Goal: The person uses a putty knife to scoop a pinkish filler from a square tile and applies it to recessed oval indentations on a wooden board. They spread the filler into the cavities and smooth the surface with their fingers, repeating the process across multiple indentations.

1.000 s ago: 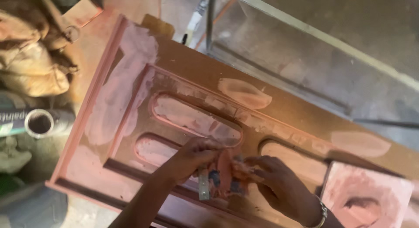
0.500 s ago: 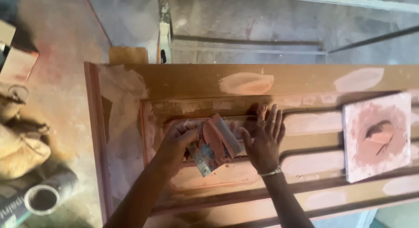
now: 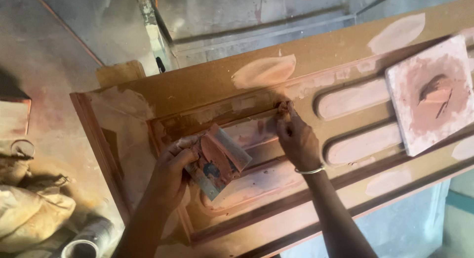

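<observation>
A brown wooden door panel lies flat, with recessed oval grooves and pale pink filler patches. My left hand grips a flat metal scraper loaded with reddish putty, held over the recessed panel. My right hand, a thin bangle at its wrist, presses its fingertips into the upper edge of the groove moulding, smearing putty there. A square board smeared with pink putty rests on the door at the right.
Filled sacks and a grey pipe end lie on the dusty floor at the left. A small wood offcut sits past the door's far corner, and a metal frame runs across the floor beyond.
The view has swung and closed in. My right hand went from lying flat beside the scraper to pressing its fingertips on the groove's upper edge. My left hand still holds the scraper.
</observation>
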